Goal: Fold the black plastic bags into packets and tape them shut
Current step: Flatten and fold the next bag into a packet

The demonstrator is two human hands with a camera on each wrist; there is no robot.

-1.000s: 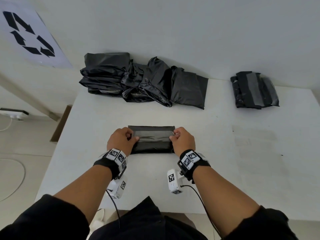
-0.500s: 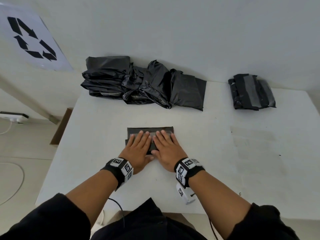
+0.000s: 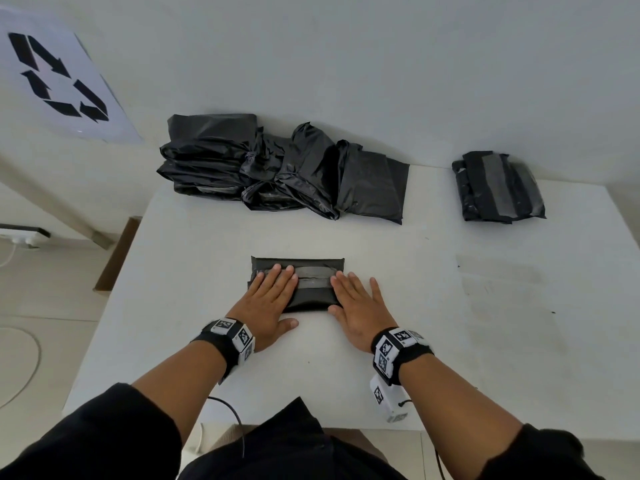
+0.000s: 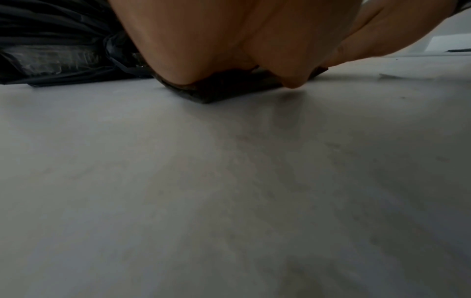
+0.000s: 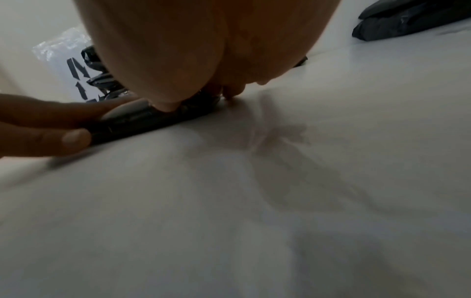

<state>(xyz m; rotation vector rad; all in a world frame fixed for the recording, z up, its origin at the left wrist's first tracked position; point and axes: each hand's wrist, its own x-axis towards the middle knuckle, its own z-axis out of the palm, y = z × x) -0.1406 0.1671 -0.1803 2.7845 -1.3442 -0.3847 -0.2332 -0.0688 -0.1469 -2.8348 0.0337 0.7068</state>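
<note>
A flat black folded packet (image 3: 311,297) with a strip of clear tape (image 3: 313,271) across it lies on the white table (image 3: 450,341) in front of me. My left hand (image 3: 273,292) lies flat on the packet's left end, fingers straight. My right hand (image 3: 356,299) lies flat at its right end, fingers straight, partly on the table. In the left wrist view the palm (image 4: 203,40) presses the packet's corner (image 4: 216,94). In the right wrist view the packet's edge (image 5: 142,123) shows under the right palm (image 5: 178,50), and the left hand's fingers (image 5: 46,125) rest on it.
A heap of loose black bags (image 3: 277,168) lies at the table's back left against the wall. A small stack of taped packets (image 3: 498,187) sits at the back right. A recycling sign (image 3: 52,77) hangs on the left wall. The floor lies beyond the table's left edge.
One second ago both hands pinched the tape at the packet's ends. They then lay flat side by side on its middle, and have now slid apart to the two ends.
</note>
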